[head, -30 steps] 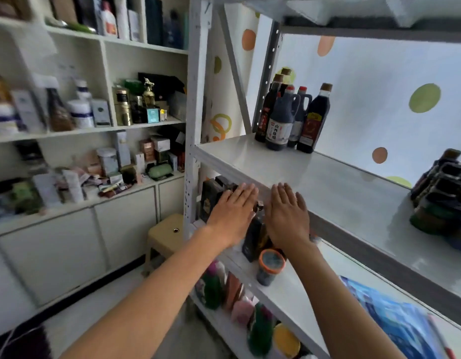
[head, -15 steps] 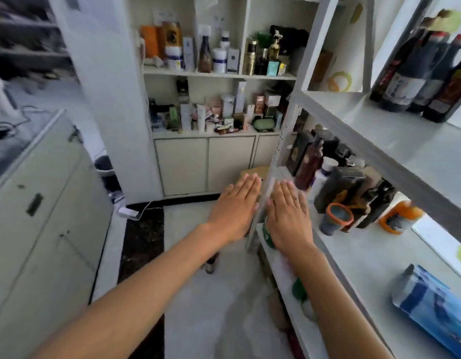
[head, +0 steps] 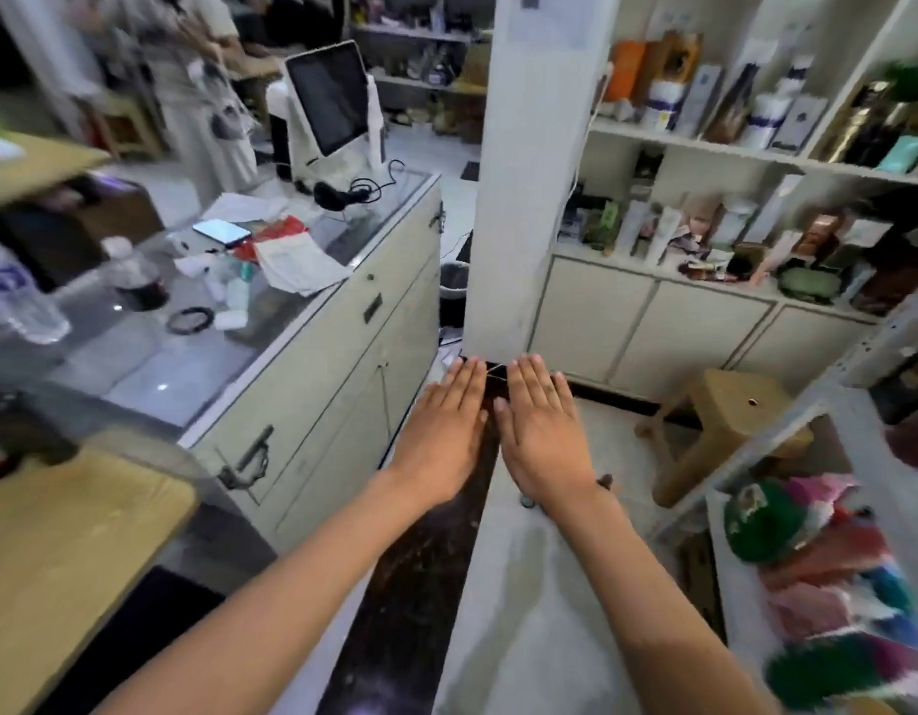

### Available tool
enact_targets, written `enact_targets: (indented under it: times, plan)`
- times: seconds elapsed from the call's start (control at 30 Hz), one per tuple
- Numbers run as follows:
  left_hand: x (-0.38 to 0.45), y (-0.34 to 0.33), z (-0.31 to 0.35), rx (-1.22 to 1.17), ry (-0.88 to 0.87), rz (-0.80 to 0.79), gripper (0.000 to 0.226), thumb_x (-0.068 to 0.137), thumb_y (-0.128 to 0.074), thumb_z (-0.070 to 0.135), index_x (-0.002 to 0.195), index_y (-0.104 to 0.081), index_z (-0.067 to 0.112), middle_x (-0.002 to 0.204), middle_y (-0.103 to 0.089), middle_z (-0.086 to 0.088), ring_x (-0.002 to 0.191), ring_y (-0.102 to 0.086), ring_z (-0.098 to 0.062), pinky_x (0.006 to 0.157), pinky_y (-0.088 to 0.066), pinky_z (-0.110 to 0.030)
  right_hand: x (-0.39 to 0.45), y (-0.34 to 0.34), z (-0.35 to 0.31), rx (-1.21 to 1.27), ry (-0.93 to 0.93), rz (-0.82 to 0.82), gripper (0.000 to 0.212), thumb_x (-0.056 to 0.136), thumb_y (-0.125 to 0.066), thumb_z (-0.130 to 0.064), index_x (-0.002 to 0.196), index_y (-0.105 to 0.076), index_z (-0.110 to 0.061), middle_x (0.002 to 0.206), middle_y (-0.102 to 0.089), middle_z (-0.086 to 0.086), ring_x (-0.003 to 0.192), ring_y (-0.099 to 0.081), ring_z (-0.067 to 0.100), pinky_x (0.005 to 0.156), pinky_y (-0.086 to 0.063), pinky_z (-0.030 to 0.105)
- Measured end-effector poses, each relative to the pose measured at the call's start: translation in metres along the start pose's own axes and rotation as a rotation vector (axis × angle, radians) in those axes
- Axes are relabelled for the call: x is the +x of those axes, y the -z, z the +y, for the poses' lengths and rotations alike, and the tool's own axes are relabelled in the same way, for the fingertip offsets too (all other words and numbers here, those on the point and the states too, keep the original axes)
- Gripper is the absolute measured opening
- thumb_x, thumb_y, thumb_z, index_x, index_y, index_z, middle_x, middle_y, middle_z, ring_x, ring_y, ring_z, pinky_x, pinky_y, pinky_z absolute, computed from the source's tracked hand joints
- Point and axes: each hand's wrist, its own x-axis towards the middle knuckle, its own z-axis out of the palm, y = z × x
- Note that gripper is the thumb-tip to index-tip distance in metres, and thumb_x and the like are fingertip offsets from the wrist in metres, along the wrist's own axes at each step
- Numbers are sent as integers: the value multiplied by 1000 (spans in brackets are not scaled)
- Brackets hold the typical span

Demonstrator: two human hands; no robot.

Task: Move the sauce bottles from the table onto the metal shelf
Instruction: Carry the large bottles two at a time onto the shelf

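Two bare forearms stretched forward side by side, left hand point(head: 446, 430) flat, palm down, fingers straight and together, right hand point(head: 542, 430) likewise flat, palm down, thumbs nearly touching, both hands holding nothing, wrists level

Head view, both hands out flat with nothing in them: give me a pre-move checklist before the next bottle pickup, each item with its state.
1. Left hand free: ok, fingers straight, holding nothing.
2. Right hand free: ok, same.
3. Hands apart from objects: ok, both over open floor.
4. Sauce bottles located: not ok, none recognisable in view.
5. Metal shelf in sight: ok, only its corner at right.
6. Image sharp enough to aim: not ok, edges blurred.
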Motion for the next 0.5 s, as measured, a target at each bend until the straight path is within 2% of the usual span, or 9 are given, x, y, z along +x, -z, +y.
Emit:
enact_targets:
  times: [0.2, 0.37, 0.43, 0.5]
  plan:
    - [-92, 39, -135, -6, 237, 55, 57, 105, -20, 29, 154, 5, 14, 163, 7, -2, 149, 9, -13, 123, -3, -34, 15, -64, -162, 57, 236, -147, 70, 97, -2, -44, 154, -21, -9, 162, -18, 7, 151, -5, 16, 121, 6, 33]
    - [-195, 58, -248, -34, 494, 79, 56, 106, -20, 29, 155, 2, 13, 163, 4, -1, 149, 8, -13, 120, -1, -30, 9, -116, -291, 116, 380, -236, 56, 105, -19, -34, 154, -23, -8, 162, -20, 9, 151, -8, 18, 123, -1, 36]
    - [-236, 66, -291, -35, 594, 97, 56, 106, -21, 29, 155, 1, 13, 163, 3, -1, 150, 6, -13, 120, -2, -30, 5, -136, -342, 120, 451, -269, 60, 103, -12, -37, 154, -23, -7, 162, -20, 9, 151, -9, 19, 122, 2, 34]
    - [-270, 75, -325, -41, 676, 124, 56, 106, -22, 29, 155, -1, 12, 163, 1, -2, 150, 4, -14, 119, -2, -29, 3, -152, -387, 129, 514, -305, 72, 95, 1, -44, 154, -21, -8, 162, -18, 7, 151, -7, 18, 119, 5, 31]
